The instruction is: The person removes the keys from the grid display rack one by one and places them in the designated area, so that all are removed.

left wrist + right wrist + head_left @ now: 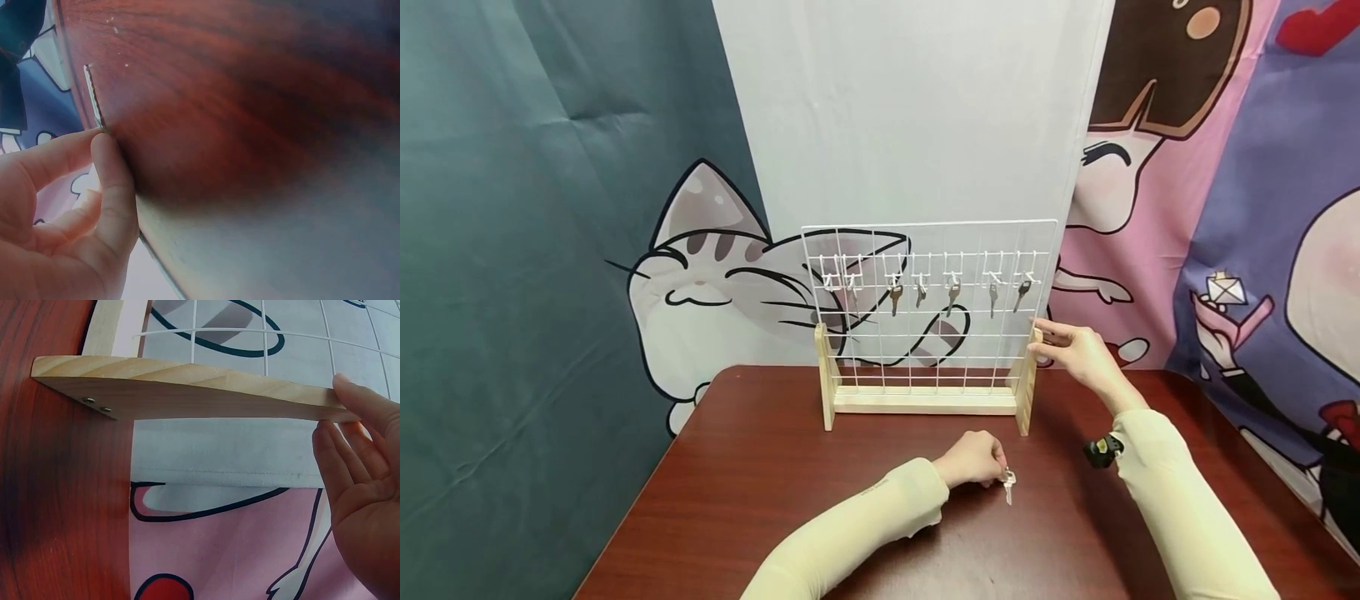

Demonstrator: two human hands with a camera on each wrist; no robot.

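Between thumb and fingertip my left hand (973, 460) pinches a silver key (1009, 490), low over the front of the table. The left wrist view shows that key (94, 94) edge-on, its blade pointing away from the fingertips. My right hand (1078, 354) holds the top of the rack's right wooden side support (1026, 387). In the right wrist view the thumb lies on one side of the support (206, 394) and the fingers on the other. The white wire grid rack (925, 336) stands upright, with several keys (954, 293) hanging from its white hooks.
The reddish-brown table (737, 483) carries the rack near its back edge. A wooden crossbar (925, 402) joins the two side supports at the bottom. Cloth with cartoon drawings and a white panel (917, 108) hang behind the table.
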